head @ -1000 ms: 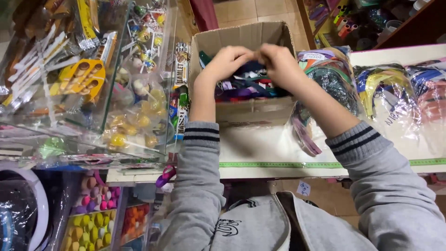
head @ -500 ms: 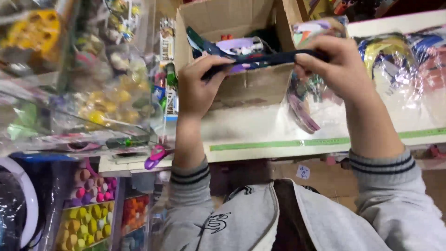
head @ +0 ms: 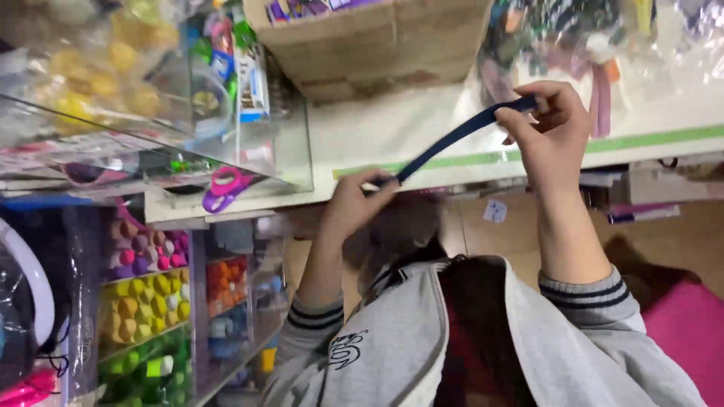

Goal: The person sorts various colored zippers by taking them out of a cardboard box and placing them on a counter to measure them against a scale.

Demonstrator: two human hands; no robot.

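Band, dark blue, stretches taut between pinching left hand and raised right hand.

Navy blue band; grey sleeves with dark stripes; brown cardboard box; green tape strip.

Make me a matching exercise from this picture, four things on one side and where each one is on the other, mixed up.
Things:
1. dark blue band
2. cardboard box
3. purple-handled scissors
4. green strip

Places:
A. along the counter's front edge
B. stretched between the left hand and right hand
C. under the glass case, left
D. top of the counter, at the back

Pairs: 1-B, 2-D, 3-C, 4-A
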